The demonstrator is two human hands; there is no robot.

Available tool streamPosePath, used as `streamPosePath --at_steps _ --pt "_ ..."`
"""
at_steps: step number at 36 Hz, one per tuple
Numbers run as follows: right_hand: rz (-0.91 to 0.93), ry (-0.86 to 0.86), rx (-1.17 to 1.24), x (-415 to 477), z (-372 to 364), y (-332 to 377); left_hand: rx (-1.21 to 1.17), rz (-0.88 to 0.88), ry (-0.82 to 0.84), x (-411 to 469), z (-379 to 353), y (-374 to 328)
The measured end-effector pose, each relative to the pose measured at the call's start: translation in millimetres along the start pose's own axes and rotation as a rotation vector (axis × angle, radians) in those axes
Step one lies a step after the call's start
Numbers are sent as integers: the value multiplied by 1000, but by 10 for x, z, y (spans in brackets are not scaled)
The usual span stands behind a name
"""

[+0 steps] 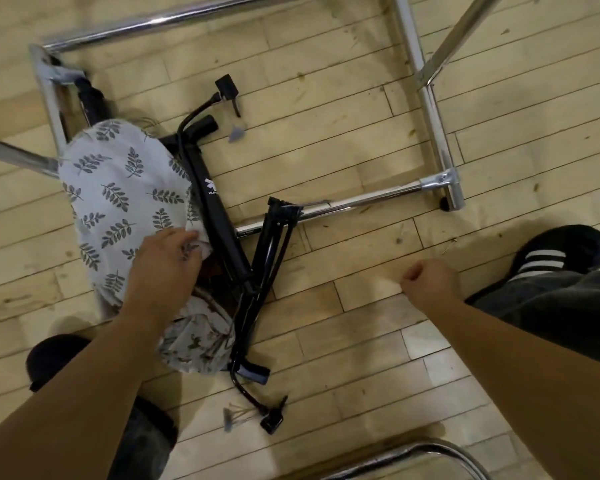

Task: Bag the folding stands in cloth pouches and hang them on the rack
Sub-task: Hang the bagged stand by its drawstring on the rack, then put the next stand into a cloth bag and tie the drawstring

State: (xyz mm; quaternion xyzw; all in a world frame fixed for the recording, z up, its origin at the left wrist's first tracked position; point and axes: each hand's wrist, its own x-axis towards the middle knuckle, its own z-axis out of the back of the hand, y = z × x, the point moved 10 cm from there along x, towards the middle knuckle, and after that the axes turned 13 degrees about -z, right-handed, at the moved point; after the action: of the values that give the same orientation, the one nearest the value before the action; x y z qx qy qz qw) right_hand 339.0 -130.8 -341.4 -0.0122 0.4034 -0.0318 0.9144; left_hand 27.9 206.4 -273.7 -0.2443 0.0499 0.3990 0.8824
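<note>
Where the left hand [167,258] grips it, the leaf-print pouch [118,188] bunches.

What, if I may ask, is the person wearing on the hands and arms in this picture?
Nothing that shows: the left hand and right hand are bare, with no gloves, ring or watch visible, and no sleeve covers either arm as far as the view reaches.

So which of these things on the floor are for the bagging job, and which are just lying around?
For the job: leaf-print cloth pouch, gripped by the left hand; black folding stands; chrome rack.

Just lying about: grey scrap near the stands' top ends; grey scrap with strings near their bottom ends.
</note>
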Motion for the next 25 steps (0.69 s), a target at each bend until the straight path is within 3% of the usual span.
streamPosePath --at_steps 4,9,14,25 --pt "-17 24 81 -66 35 -49 -192 194 -169 -117 277 -26" --pt "5 132 147 -372 39 -8 -237 271 -220 -279 553 -84" --pt "49 181 176 -859 160 100 -428 410 -250 -477 800 -183" --pt "160 447 432 -2389 365 263 -601 322 -295 -1198 1636 -1021"
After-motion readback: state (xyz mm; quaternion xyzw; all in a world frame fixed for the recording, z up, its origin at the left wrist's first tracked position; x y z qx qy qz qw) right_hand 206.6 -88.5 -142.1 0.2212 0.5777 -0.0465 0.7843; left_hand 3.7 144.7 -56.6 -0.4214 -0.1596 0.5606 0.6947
